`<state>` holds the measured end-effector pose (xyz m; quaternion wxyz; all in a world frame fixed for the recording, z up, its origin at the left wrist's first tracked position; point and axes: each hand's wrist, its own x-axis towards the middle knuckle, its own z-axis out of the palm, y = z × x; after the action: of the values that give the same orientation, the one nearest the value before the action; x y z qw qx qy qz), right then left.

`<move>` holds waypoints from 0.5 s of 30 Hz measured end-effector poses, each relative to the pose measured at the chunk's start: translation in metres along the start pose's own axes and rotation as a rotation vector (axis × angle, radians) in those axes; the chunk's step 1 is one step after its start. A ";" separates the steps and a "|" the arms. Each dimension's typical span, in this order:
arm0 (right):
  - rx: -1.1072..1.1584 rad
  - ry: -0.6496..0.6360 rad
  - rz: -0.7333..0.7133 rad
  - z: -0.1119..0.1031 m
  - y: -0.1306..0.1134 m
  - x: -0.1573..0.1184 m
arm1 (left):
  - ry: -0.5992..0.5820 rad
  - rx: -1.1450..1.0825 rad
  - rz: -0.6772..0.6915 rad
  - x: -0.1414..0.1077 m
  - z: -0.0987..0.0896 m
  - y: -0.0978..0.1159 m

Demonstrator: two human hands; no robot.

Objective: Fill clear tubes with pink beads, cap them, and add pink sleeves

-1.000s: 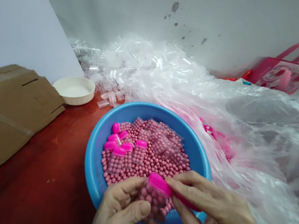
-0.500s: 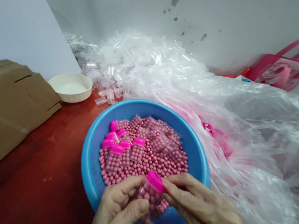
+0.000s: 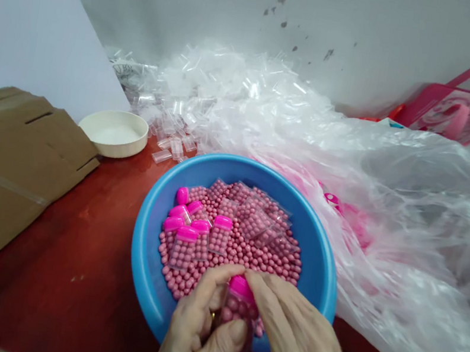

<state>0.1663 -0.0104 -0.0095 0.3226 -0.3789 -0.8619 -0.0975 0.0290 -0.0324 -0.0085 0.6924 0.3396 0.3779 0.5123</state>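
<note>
Both left hand (image 3: 196, 333) and right hand (image 3: 302, 338) clasp a clear-plastic box (image 3: 239, 297) of round beads (image 3: 233, 308); red tabletop (image 3: 65, 274) lower left, blotched wall (image 3: 368, 24) above

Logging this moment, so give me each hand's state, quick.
Left hand: closed, holding a small clear container.
Right hand: curved beside the container's pink cap; whether its grip is closed cannot be told.

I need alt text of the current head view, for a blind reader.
The left hand holds a small pink-capped container, the right hand at its cap, over a blue basin of pink beads and more such containers. A white dish stands left; clear plastic lies behind and right.
</note>
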 end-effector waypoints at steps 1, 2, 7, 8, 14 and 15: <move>-0.005 0.040 -0.024 0.001 0.000 0.000 | -0.003 0.004 0.008 0.000 -0.001 -0.001; -0.002 0.070 -0.037 0.001 0.000 -0.001 | 0.001 0.014 0.010 0.000 -0.002 -0.001; 0.117 -0.072 -0.037 -0.019 0.005 0.008 | 0.035 0.066 -0.040 -0.002 -0.002 -0.002; 0.146 -0.125 -0.046 -0.025 0.006 0.011 | 0.036 0.058 -0.039 -0.002 -0.001 -0.001; 0.346 -0.226 0.120 -0.031 0.001 0.027 | 0.038 -0.085 0.001 0.004 0.003 0.002; 0.393 -0.208 0.177 -0.027 0.001 0.028 | 0.054 -0.106 -0.004 0.005 0.003 0.002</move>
<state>0.1661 -0.0048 0.0291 0.3069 -0.3910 -0.8563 0.1406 0.0319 -0.0276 -0.0061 0.7000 0.2879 0.3694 0.5391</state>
